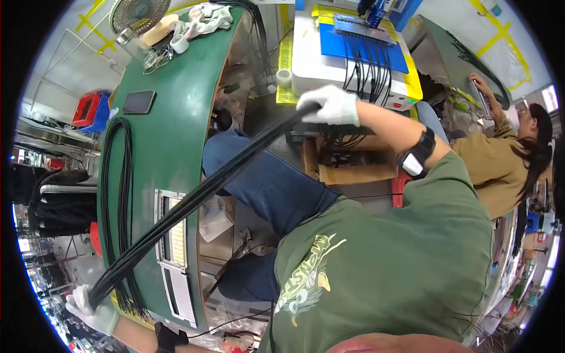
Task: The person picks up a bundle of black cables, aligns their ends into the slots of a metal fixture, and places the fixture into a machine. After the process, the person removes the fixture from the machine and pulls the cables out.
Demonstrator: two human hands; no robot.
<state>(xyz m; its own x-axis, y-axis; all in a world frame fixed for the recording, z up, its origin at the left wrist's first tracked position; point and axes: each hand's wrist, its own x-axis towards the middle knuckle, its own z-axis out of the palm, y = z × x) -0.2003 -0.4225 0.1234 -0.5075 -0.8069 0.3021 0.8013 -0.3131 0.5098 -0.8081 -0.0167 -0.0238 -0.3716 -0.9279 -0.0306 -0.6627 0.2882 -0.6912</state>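
Gloved fingers [311, 99] curl snugly around a black cable bundle [203, 192], the left hand [93, 310] at eight o'clock, the right hand [332, 106] at one. A looped bundle [126, 167] lies on the green surface [179, 76] at nine.

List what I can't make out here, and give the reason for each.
All in the head view:
Strand count of the black cable bundle between the left hand and right hand: strands overlap, hiding one another.
Contents of the cardboard box: too dark and jumbled.
Top of the fan: cut off by the upper edge.
Identity of the object at the co-worker's hand: too small.
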